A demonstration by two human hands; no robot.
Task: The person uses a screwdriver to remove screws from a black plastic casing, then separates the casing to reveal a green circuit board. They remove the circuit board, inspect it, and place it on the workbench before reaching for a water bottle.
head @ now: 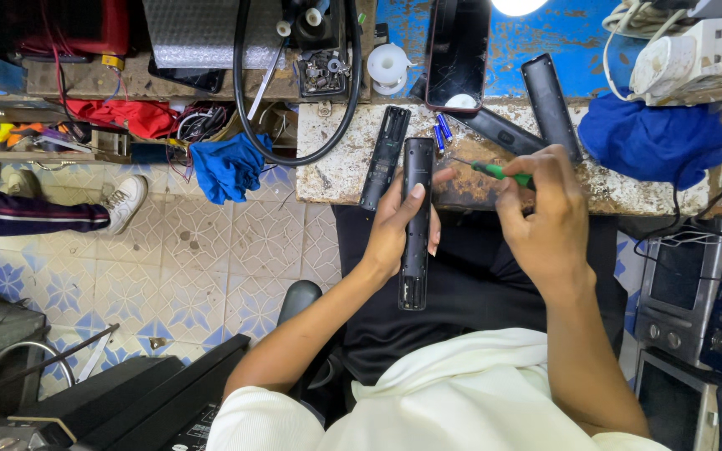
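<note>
Two hands meet at the centre of the head view, above a dark lap and just below the edge of a worn, stained worktop (336, 171). The left hand (399, 230) has its grip wrapped round a long black remote control (416, 225), held upright in the frame with its thumb lying along the upper face; the lower end of the remote looks open, like a bare battery bay, though the detail is small. The right hand (545, 213) is clenched on a green-handled screwdriver (501, 173), whose thin shaft points left toward the top of that remote — touching it or just short of it, I cannot tell. On the worktop, just above the held remote, lies a separate black remote shell (386, 154), open side up, and beside it a few small blue batteries (442, 129); two more black remotes (545, 104) lie toward the upper right, near a blue cloth (649, 138). A phone with a cracked screen (459, 52) sits at top centre. Judging from this, the batteries are already out and one casing already lies apart, while the remote in hand looks whole along most of its length — so the opening of it seems begun at most, with the prying or unscrewing left to do.
</note>
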